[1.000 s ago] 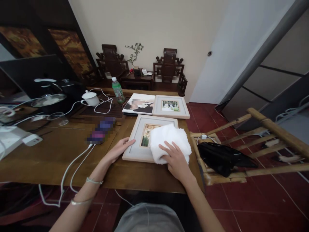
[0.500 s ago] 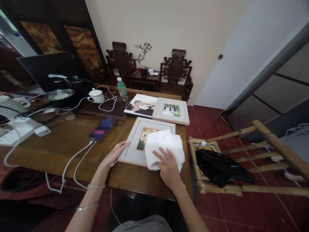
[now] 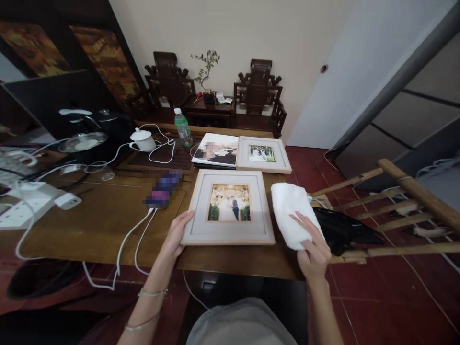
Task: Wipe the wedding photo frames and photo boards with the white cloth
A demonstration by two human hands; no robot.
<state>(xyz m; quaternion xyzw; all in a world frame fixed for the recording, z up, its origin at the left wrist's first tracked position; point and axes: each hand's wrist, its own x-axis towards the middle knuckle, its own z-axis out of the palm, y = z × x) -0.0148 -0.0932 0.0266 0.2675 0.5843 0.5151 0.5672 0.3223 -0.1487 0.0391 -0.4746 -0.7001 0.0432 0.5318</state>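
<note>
A pale wooden picture frame (image 3: 230, 230) with a wedding photo lies flat near the front edge of the wooden table (image 3: 97, 220). My left hand (image 3: 178, 234) rests against the frame's lower left corner, fingers curled on its edge. My right hand (image 3: 313, 244) grips a folded white towel (image 3: 290, 210) off to the right of the frame, at the table's right edge. The photo's glass is fully uncovered.
Behind the frame lie a second framed photo (image 3: 263, 154) and a photo album (image 3: 216, 150). A phone (image 3: 162, 188) on a white cable, a green bottle (image 3: 183, 127), a teapot (image 3: 142, 140) and a power strip (image 3: 21, 208) sit to the left. A bamboo chair (image 3: 391, 211) holding a black bag (image 3: 345, 231) stands right.
My right hand has lifted the white towel off the frame and carried it to the right, uncovering the photo. My left hand stays on the frame's left corner.
</note>
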